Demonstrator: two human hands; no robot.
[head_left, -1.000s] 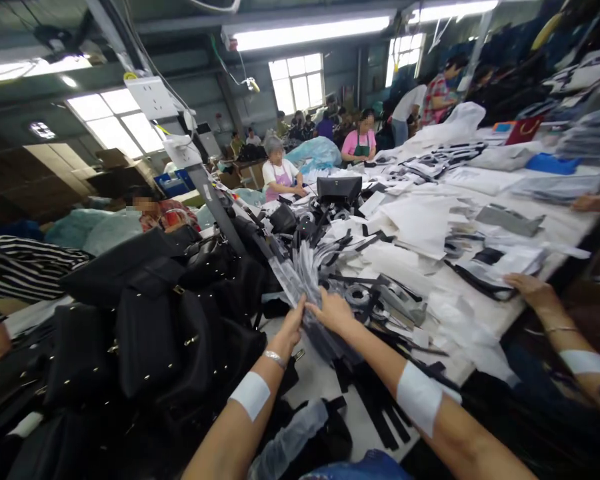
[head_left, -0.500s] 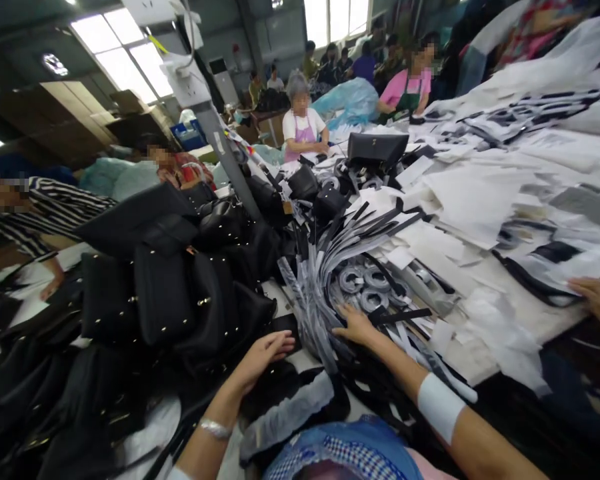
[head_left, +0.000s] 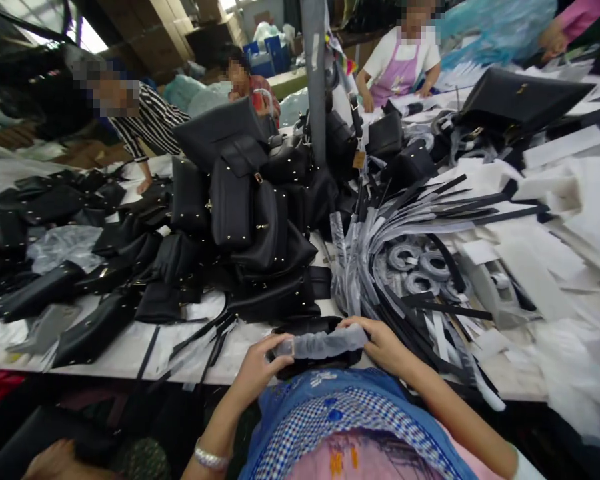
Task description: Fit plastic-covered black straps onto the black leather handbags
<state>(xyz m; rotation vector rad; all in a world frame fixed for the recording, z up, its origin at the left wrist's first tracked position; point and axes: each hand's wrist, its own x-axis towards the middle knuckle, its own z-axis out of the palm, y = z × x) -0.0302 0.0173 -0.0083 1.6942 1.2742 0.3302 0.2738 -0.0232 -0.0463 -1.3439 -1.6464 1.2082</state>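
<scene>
Close in front of my apron lies a black handbag (head_left: 305, 368), whose handle (head_left: 327, 344) is wrapped in cloudy plastic film. My left hand (head_left: 264, 360) is closed at the left end of this handle, thumb below and fingers above. At the other end, my right hand (head_left: 380, 341) grips the wrapped handle with bent fingers; part of its grip is hidden. Just beyond my right hand, a bundle of plastic-wrapped straps (head_left: 365, 267) spreads across the table. More black handbags (head_left: 233, 210) are stacked past my left hand.
Coiled wrapped straps (head_left: 423, 283) and white sheets (head_left: 545, 260) cover the right side. Many black bags (head_left: 95, 333) lie leftward. A grey post (head_left: 314, 87) rises behind the stack. Co-workers stand across the table, one in a purple apron (head_left: 397, 67), another in a striped top (head_left: 150, 120).
Both hands were open and apart, the right over the straps. Now they have come down to the wrapped handle and closed on its ends. My view has turned left.
</scene>
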